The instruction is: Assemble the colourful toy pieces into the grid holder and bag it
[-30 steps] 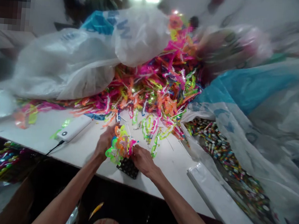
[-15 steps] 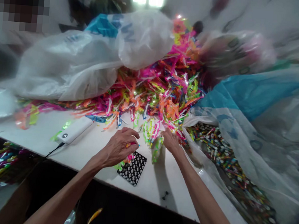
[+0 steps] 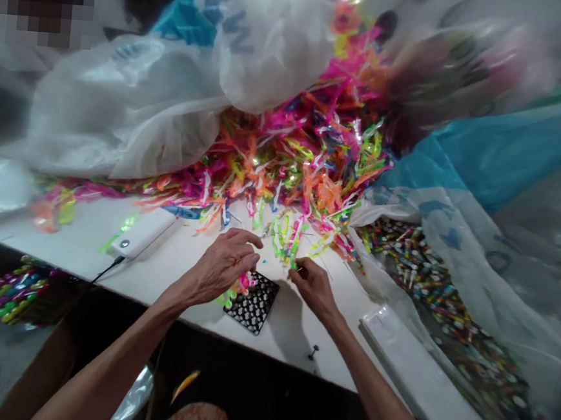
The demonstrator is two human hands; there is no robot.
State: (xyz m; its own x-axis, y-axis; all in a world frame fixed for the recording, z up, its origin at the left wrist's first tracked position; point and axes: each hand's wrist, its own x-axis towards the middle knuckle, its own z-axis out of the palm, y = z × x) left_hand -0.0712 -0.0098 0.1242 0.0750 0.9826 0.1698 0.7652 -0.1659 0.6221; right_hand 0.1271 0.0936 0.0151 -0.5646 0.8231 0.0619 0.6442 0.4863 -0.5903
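My left hand (image 3: pixel 225 267) is curled over the far left corner of a black perforated tray (image 3: pixel 258 315). Small pink, orange and green plastic pieces (image 3: pixel 241 283) show beneath its palm and fingers, and it appears closed on them. To the tray's right, my right hand (image 3: pixel 314 289) has thumb and forefinger pinched together, but what lies between them is too small to name. Just past those fingertips lie neon green, yellow and pink plastic strips (image 3: pixel 285 236), at the front of a large heap of similar strips (image 3: pixel 284 158).
Clear plastic sacks (image 3: pixel 137 108) flank the heap. On the right, another sack holds many small multicoloured pieces (image 3: pixel 412 259). A white box with a cable (image 3: pixel 143 233) stands at left. A small dark peg (image 3: pixel 314 352) lies near the edge of the white table (image 3: pixel 179 260).
My right hand has drawn back from the strips, toward me and slightly left, with its fingertips pinched. My left hand stays nearly in place over the tray. The camera view has tilted down.
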